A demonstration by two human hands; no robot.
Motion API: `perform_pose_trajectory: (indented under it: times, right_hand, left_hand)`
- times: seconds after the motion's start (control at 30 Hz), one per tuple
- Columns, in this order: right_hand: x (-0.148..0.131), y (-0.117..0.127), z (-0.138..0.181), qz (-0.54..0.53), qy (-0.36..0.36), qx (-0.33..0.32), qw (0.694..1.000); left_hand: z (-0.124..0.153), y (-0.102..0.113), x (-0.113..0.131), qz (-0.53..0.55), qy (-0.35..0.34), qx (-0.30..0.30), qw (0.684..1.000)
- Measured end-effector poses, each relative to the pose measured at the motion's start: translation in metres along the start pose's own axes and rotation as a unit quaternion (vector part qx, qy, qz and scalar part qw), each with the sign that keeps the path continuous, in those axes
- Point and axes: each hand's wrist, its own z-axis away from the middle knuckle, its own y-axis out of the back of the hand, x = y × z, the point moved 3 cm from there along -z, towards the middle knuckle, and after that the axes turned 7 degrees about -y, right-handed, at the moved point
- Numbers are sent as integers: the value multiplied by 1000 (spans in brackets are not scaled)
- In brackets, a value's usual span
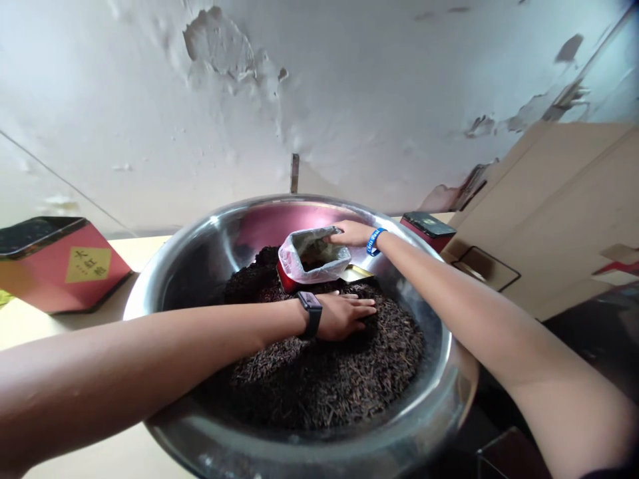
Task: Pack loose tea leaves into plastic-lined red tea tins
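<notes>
A large steel basin [462,392] holds a heap of dark, dry tea leaves [324,386]. My left hand [344,316], with a black watch on its wrist, lies palm down on the leaves with its fingers spread. Behind it a red tin [286,279] stands in the leaves, lined with a clear plastic bag [299,263] folded over its rim. My right hand [352,234], wearing a blue wristband, grips the bag's far right edge; its fingertips are partly inside the opening. A gold-coloured tin lid [357,273] lies on the leaves right of the tin.
A big red tin with a black top [64,266] stands on the table [94,332] at left. Behind the basin's right rim is a smaller red and black tin [428,226]. A wall with peeling paint [349,100] rises behind, and cardboard boxes [559,199] are at right.
</notes>
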Motion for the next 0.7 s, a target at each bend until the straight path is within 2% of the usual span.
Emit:
perform_pose_trajectory:
  times: [0.17,0.37,0.7]
  right_hand:
    - [2,-1,-1,-3,1,-2,1000]
    - [12,-4,-11,-3,21,-3,1000]
    - [16,-5,-15,4,51,-10,999]
  left_hand:
    - [-1,7,-7,3,-39,20,999]
    - [0,17,-6,-3,-51,4,999]
    - [3,27,-13,-2,-11,-54,998]
